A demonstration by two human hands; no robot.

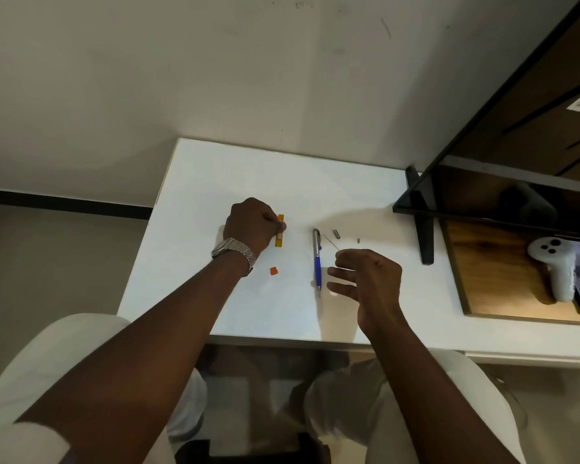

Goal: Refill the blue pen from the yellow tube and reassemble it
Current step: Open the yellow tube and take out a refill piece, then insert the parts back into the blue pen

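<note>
A yellow tube (279, 233) lies upright on the white table (215, 182), and my left hand (253, 226) has its fingertips closed on the tube's middle. The tube's small orange cap (274, 270) lies loose just below it. The blue and silver pen (317, 261) lies lengthwise in the middle of the table, tip toward me. My right hand (365, 279) hovers right of the pen, thumb and forefinger pinching a thin lead (330, 242) that slants up to the left. A small dark pen part (335, 234) and a tinier piece (358, 240) lie beyond it.
A black monitor stand (424, 229) rises at the table's right edge under a dark screen. Further right, a wooden shelf (482, 262) holds a white controller (556, 266). The wall is close behind the table. My knees are below the near edge.
</note>
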